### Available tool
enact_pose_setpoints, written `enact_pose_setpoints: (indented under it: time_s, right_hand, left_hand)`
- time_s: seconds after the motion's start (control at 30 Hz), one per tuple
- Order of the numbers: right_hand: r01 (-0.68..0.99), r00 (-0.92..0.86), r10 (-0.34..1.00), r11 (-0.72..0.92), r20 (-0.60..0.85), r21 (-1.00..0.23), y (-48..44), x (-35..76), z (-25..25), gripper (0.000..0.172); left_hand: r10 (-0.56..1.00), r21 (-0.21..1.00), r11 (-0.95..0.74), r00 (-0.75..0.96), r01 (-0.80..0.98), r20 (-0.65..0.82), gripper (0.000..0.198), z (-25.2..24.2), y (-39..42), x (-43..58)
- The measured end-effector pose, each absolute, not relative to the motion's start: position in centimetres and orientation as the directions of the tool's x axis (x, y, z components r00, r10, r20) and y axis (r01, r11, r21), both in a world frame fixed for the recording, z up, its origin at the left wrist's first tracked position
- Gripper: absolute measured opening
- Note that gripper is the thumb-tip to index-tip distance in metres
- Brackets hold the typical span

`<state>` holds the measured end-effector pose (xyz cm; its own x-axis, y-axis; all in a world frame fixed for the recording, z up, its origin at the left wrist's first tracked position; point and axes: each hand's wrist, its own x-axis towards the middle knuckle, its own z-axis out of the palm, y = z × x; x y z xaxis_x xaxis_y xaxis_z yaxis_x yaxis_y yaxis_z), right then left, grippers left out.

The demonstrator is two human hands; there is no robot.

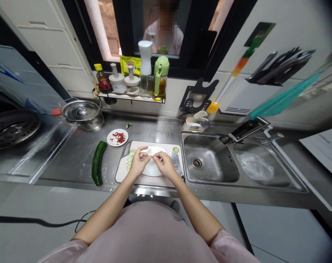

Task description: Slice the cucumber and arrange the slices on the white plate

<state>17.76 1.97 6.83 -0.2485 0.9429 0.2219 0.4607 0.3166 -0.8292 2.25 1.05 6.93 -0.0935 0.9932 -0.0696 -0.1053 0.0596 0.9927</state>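
Note:
Over a white plate on the cutting board, my left hand pinches a thin pale-green cucumber slice between thumb and fingers. My right hand is closed in a pinch at the slice's lower edge, its fingertips nearly meeting the left ones. Several cucumber slices lie in an overlapping row on the board's left side. A wide knife blade rests on the right side, with one cucumber slice by its far end. A whole cucumber lies on the counter left of the board.
A small plate of chopped red pieces and green cucumber ends sit behind the board. A lidded pot stands back left. The sink adjoins the board's right. A shelf holds seasoning bottles and jars.

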Motion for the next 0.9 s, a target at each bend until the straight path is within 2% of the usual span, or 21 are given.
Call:
enact_pose_setpoints:
  time_s: [0.3,0.5,0.77,0.9]
  right_hand:
    - [0.336,-0.159,0.987,0.090,0.037,-0.937,3.3,18.2,4.0,0.018]
    - [0.264,-0.137,0.990,0.020,-0.016,-0.964,4.2,18.3,2.5,0.018]
    - [0.250,-0.113,0.988,-0.070,-0.101,-0.966,5.2,18.3,0.4,0.018]
    - [0.289,-0.103,0.986,-0.096,-0.130,-0.952,6.0,18.3,-0.8,0.017]
  left_hand:
    - [0.994,0.988,0.087,-0.047,-0.127,-0.094,0.053,4.7,2.6,2.9]
    - [0.993,0.985,0.113,-0.015,-0.133,-0.116,0.054,3.4,3.8,3.1]
    - [0.988,0.977,0.152,0.003,-0.151,-0.154,0.055,1.1,5.0,3.1]
    - [0.978,0.964,0.206,0.010,-0.170,-0.207,0.050,-0.3,6.1,3.0]
